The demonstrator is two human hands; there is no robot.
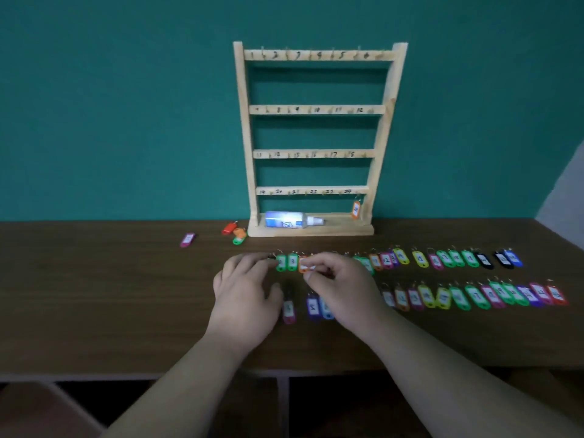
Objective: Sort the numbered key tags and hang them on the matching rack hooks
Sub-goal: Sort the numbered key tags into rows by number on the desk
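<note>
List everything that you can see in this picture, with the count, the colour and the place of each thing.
rack: one, pale wood, upright on the table, against the wall
hung tag: one, orange, on the lowest bar's right end hook
bottle: one, white and blue, lying on the rack's base
rows of tags: many, mixed colours, two rows in front of the rack
loose tags: three, red, orange, green, left of the rack's base
single tag: one, pink, farther left
table: one, dark brown
wall: teal, behind
left hand: fingertips by the far row's left end
right hand: pinches an orange tag
</note>
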